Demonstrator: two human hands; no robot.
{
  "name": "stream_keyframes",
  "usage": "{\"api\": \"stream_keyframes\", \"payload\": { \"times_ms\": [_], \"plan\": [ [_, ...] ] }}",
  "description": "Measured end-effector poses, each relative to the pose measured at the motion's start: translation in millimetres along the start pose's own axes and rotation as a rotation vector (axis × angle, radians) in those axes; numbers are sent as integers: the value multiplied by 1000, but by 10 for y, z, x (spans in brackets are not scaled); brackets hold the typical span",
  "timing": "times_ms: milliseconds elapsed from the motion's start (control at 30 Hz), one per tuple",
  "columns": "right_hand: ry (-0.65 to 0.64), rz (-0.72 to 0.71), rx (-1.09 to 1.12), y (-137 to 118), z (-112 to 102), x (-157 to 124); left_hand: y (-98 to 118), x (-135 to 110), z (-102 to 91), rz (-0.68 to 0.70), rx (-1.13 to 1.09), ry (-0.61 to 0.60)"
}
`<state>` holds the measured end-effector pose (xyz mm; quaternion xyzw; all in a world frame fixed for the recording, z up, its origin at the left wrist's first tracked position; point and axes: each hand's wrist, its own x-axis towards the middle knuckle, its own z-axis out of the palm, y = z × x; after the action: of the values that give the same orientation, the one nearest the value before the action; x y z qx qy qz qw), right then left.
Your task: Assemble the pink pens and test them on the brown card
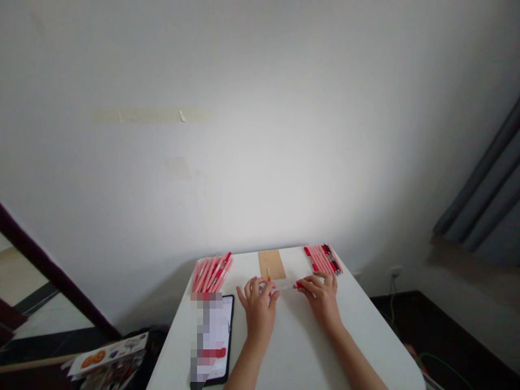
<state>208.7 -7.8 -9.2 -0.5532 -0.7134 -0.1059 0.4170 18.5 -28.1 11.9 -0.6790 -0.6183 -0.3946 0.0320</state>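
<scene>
My left hand (260, 306) is over the middle of the white table, its fingertips closed on one end of a thin, clear-looking pen part (284, 287). A small piece with a yellow-orange tip (268, 273) shows just above those fingers; I cannot tell whether it is held too. At the other end, my right hand (324, 299) pinches a red pen part (299, 284) that points toward the left hand. The clear part spans the gap between the hands, nearly level. Whether the two parts are joined is too small to make out.
Pink and red pens (212, 273) lie in a loose pile at the table's left back. A row of pink, red and black pens (324, 259) is at the right back. Between them lies a brown card (272, 264). A phone (217, 338) rests left of my left forearm.
</scene>
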Motion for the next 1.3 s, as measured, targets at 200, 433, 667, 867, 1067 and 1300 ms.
{"api": "stream_keyframes", "payload": {
  "times_ms": [200, 433, 667, 867, 1067, 1300],
  "plan": [
    [-7, 6, -6, 0, 6, 2, 28, -4, -36, -6, 31, -7],
    [-19, 8, 27, -9, -15, 3, 33, 11, -33, -24, 72, -33],
    [-15, 13, 41, -9, -15, 1, 14, -1, -26, -20, 110, -46],
    [-13, 25, 21, -26, -29, 6, 14, -2, -31, -16, 54, -59],
    [-27, 40, 12, -10, -23, -5, 14, -14, -27, 19, 68, -26],
    [-35, 47, 30, 14, -3, -16, 33, -7, -47, -1, 69, -35]
  ]
}}
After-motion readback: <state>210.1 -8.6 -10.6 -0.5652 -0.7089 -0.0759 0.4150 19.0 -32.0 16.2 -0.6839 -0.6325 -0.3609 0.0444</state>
